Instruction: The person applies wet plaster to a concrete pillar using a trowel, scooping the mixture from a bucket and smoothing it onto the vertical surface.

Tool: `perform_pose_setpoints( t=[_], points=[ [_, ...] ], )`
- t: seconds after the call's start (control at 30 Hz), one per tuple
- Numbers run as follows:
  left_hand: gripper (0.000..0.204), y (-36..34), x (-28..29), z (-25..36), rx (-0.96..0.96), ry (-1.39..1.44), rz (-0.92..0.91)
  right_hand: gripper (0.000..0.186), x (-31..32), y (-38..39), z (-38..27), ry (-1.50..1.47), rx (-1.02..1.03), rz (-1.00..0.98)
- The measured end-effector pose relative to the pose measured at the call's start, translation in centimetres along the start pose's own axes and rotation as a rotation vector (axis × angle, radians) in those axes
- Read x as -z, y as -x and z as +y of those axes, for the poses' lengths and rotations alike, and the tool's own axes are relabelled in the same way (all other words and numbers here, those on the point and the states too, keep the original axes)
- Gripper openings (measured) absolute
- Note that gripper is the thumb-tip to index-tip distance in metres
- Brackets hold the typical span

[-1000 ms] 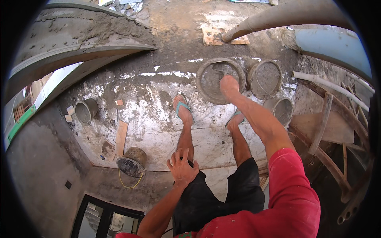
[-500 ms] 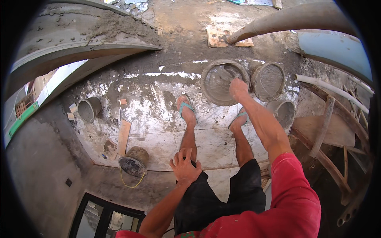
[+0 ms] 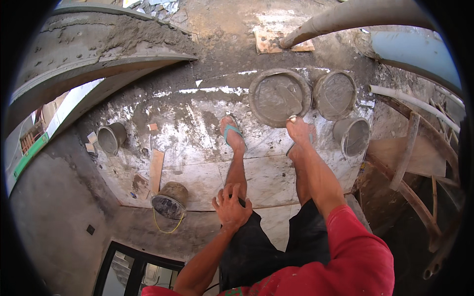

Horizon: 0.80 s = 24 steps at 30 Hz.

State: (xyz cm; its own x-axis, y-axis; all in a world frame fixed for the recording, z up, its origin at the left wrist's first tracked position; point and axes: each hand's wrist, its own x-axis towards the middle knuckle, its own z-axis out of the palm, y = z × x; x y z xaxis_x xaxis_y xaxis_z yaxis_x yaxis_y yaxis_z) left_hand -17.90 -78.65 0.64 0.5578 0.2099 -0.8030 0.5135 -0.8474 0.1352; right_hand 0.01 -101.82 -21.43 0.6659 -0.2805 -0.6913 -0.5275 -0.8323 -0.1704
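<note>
My right hand point(image 3: 297, 131) is closed at the near rim of a large round basin point(image 3: 253, 106) of wet grey mortar, above my right foot. A hand tool's pale handle end point(image 3: 293, 118) shows at the top of the fist; the rest of it is hidden. The mortar point(image 3: 279, 94) has a rough, stirred surface. Right beside the basin stands a bucket point(image 3: 335, 93) with grey, wet-looking contents, and nearer me a tilted-looking grey bucket point(image 3: 354, 135) with a wire handle. With fingers spread, my left hand point(image 3: 232, 209) rests on my left knee and holds nothing.
Two more buckets, one at the left point(image 3: 111, 138) and one lying over with a yellow handle point(image 3: 170, 200), sit on the stained floor. Wood strips point(image 3: 156, 170) lie between them. Wooden pieces point(image 3: 407, 148) and pipes crowd the right. A mortar-covered curved slab point(image 3: 108, 39) rises far left.
My right hand has drawn back from inside the basin to its near rim, and the tool has come out of the mortar. My left hand stays on the knee.
</note>
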Motion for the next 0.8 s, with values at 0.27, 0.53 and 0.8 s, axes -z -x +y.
perform_pose_setpoints(
  t=[0.27, 0.53, 0.8],
  points=[
    [0.061, -0.3, 0.3, 0.4, -0.017, -0.065, 0.065, 0.024, -4.6, 1.3, -0.3, -1.012, -0.321, -0.537],
    [0.061, -0.4, 1.1, 0.7, -0.007, -0.069, 0.062, 0.017, 0.7, 3.0, -2.8, -0.872, -0.025, -0.45],
    [0.062, -0.4, 1.9, 0.5, -0.009, -0.092, 0.088, 0.019, 7.5, 5.3, -16.8, -1.357, 0.295, -0.243]
  ],
)
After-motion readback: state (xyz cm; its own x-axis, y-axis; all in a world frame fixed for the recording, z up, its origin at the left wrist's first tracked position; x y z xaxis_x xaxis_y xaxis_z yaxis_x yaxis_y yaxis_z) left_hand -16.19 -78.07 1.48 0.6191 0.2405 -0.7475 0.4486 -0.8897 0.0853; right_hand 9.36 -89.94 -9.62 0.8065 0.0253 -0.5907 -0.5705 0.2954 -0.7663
